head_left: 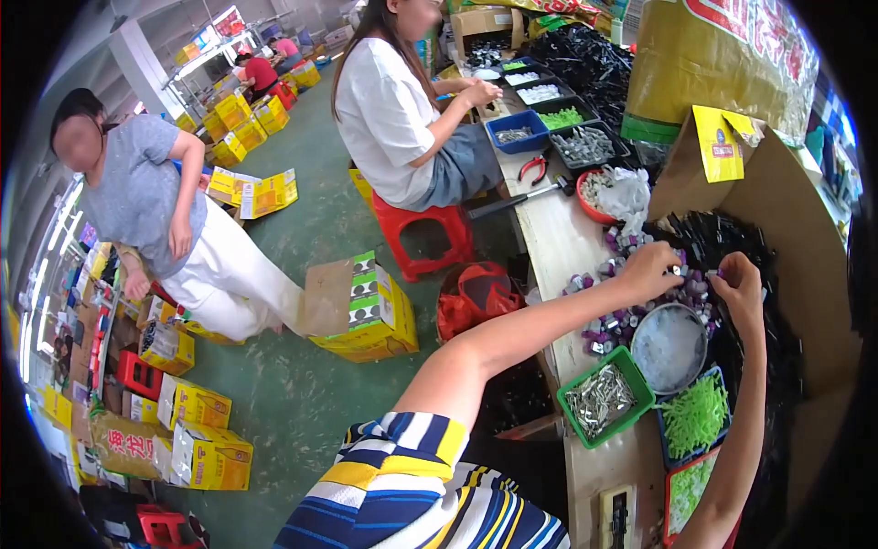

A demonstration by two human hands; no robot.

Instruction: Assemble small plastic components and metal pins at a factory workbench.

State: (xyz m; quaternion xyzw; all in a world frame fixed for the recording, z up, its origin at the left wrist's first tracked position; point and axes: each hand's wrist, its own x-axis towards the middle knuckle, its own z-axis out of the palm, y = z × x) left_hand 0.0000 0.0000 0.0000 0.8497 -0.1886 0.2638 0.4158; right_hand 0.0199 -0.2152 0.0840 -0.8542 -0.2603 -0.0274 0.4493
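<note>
Left hand (651, 273) right of centre, grip pinched on a small shiny piece (676, 270), right hand (741, 285) nearby, grip closed on a tiny purplish part (715, 274), purple-and-silver pieces (601, 340) heaped below on the surface (587, 471)

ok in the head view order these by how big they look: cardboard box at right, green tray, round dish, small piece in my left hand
1. Cardboard box
2. Green tray and round dish: too alike to rank
3. Small piece in your left hand

Parts trays (626, 424) along a workbench (551, 240) show a workshop.
</note>
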